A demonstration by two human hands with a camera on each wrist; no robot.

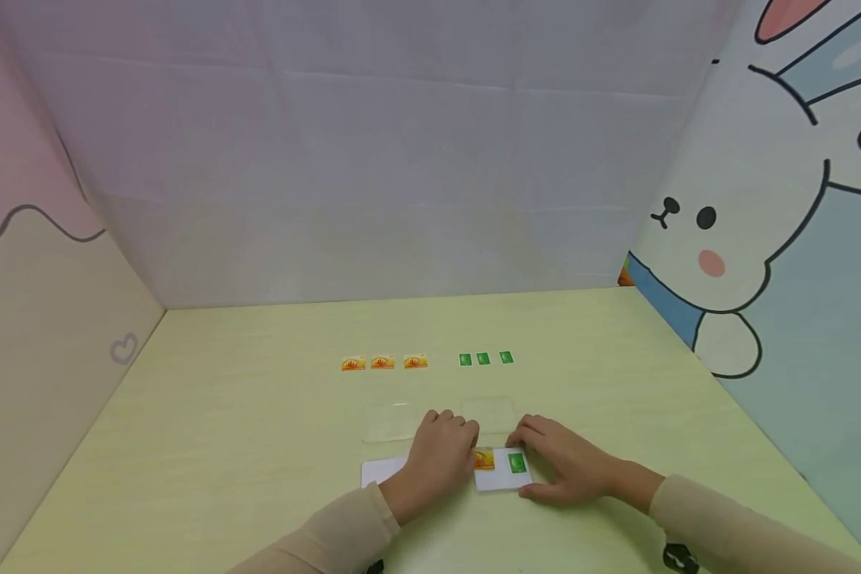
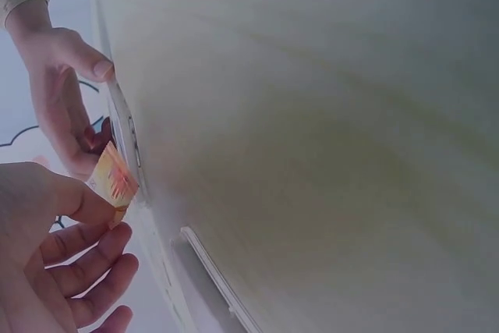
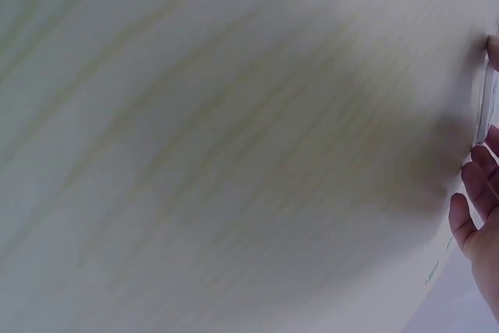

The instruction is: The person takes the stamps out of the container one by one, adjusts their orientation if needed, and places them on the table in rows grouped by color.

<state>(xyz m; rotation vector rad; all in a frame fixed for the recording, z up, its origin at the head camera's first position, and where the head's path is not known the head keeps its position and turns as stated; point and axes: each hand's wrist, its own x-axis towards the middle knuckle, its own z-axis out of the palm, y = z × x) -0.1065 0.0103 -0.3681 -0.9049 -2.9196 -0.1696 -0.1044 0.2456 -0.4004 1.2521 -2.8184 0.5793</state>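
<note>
My left hand pinches an orange-yellow sticker between thumb and fingertips. In the left wrist view the sticker is tilted up at the edge of a flat white case; whether it touches the case I cannot tell. A green sticker lies on the case's right part. Thumb and fingers of my right hand grip that case from opposite sides at its right end. Partly hidden by my left wrist, a second flat white case lies to the left.
Two clear plastic rectangles lie just beyond the hands. Farther back, three orange stickers and three green stickers form a row on the pale table. Printed panels border the table.
</note>
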